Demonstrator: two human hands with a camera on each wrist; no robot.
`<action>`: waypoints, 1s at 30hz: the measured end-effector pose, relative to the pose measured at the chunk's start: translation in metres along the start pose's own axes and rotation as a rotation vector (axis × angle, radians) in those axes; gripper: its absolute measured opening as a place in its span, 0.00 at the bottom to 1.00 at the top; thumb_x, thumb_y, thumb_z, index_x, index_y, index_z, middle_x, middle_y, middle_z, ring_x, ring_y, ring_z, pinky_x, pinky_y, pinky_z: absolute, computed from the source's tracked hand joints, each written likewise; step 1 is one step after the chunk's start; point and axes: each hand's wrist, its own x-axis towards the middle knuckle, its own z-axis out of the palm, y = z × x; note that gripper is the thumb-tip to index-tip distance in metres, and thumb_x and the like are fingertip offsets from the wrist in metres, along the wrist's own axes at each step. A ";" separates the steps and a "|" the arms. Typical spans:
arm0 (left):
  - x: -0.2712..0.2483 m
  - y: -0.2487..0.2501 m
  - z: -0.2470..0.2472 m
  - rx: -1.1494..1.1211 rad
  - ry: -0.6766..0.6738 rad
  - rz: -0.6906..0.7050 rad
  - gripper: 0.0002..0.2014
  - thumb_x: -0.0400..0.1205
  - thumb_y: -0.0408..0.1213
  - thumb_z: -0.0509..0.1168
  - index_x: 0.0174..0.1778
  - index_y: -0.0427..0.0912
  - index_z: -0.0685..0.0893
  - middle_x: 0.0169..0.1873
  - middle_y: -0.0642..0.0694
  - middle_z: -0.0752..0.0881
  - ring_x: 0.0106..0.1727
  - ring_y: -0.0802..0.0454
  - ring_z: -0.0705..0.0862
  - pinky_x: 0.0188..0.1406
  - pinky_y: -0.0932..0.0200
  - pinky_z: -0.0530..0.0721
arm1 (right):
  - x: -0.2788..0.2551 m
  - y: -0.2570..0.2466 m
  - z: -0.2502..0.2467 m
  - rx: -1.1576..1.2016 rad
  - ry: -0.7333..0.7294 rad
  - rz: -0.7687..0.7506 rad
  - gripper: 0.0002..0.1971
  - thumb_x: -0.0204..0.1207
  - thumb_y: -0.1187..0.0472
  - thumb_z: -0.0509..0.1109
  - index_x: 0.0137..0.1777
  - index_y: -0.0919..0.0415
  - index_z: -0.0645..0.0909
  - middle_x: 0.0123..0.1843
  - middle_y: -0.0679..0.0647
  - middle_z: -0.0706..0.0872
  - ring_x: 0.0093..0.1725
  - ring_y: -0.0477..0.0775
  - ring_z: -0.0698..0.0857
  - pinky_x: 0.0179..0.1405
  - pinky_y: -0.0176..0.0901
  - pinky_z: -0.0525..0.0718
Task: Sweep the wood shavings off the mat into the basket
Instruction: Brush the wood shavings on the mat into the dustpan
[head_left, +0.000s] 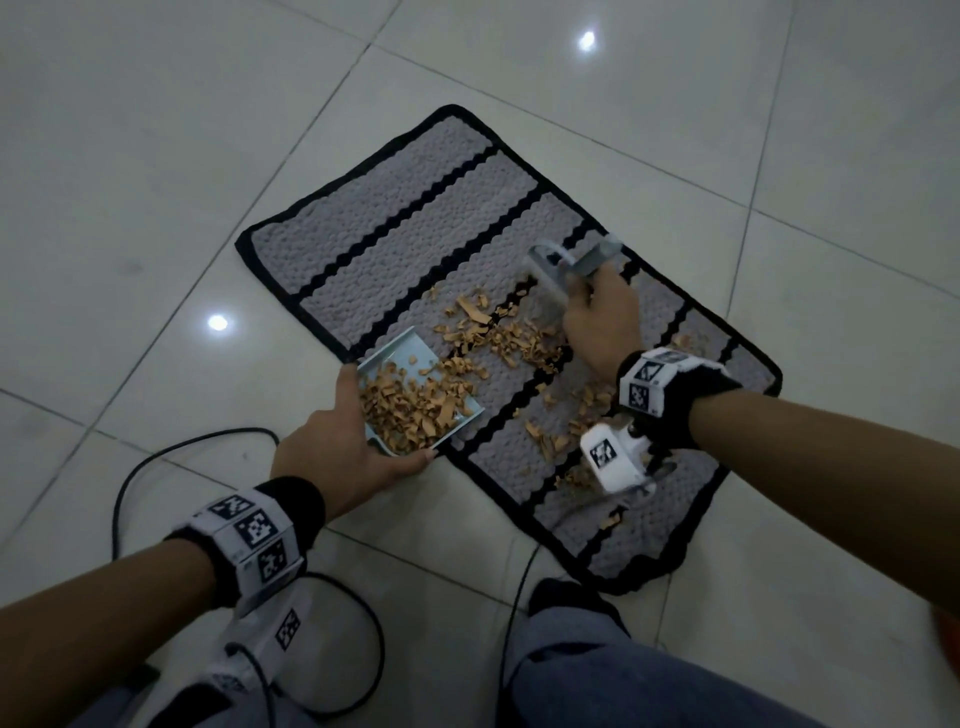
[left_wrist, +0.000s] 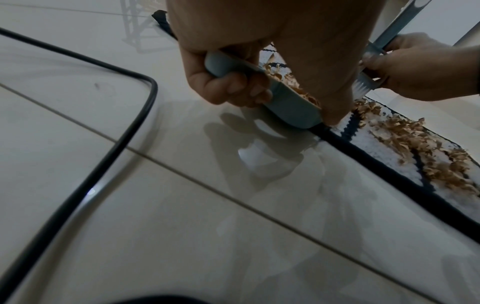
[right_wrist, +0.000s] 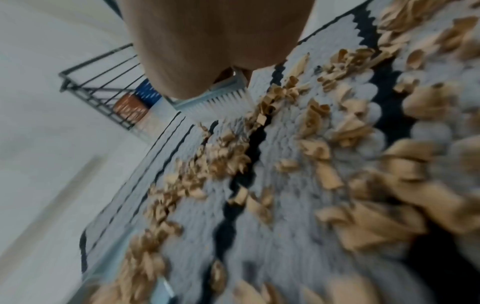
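Observation:
A grey mat (head_left: 415, 218) with black zigzag stripes lies on the tiled floor. Tan wood shavings (head_left: 498, 338) are scattered over its near half. My left hand (head_left: 337, 447) grips a light blue dustpan (head_left: 395, 353) at the mat's left edge; a heap of shavings (head_left: 410, 410) lies in it. In the left wrist view my fingers (left_wrist: 228, 84) curl round the dustpan (left_wrist: 291, 102). My right hand (head_left: 597, 317) holds a small grey brush (head_left: 550, 270) with its bristles (right_wrist: 221, 107) down on the mat (right_wrist: 259, 226), beside the shavings (right_wrist: 228, 162). A black wire basket (right_wrist: 103, 86) stands beyond the mat's far end.
A black cable (head_left: 156, 467) loops over the floor tiles near my left wrist, seen closer as the cable (left_wrist: 103, 156). My knees in jeans (head_left: 623, 686) fill the bottom edge. The basket holds something orange and blue (right_wrist: 137, 100).

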 end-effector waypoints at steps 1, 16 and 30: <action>0.000 0.000 0.000 -0.003 -0.003 0.001 0.63 0.59 0.77 0.70 0.82 0.51 0.46 0.57 0.43 0.85 0.52 0.41 0.86 0.44 0.49 0.88 | 0.010 0.003 0.001 0.001 0.048 0.044 0.10 0.87 0.60 0.56 0.56 0.63 0.76 0.31 0.51 0.75 0.25 0.47 0.70 0.22 0.40 0.64; 0.000 0.000 0.000 -0.035 -0.006 0.002 0.62 0.59 0.76 0.71 0.81 0.51 0.48 0.58 0.45 0.85 0.51 0.42 0.87 0.43 0.51 0.87 | -0.024 -0.032 0.034 0.070 -0.067 -0.002 0.09 0.85 0.65 0.57 0.54 0.67 0.78 0.36 0.60 0.79 0.29 0.57 0.74 0.26 0.42 0.67; 0.001 0.004 -0.002 -0.097 0.000 -0.023 0.61 0.59 0.74 0.74 0.80 0.52 0.50 0.63 0.45 0.83 0.55 0.41 0.86 0.46 0.51 0.86 | -0.023 -0.043 0.044 0.050 -0.164 -0.217 0.04 0.77 0.71 0.59 0.44 0.66 0.75 0.29 0.56 0.72 0.25 0.55 0.68 0.25 0.41 0.63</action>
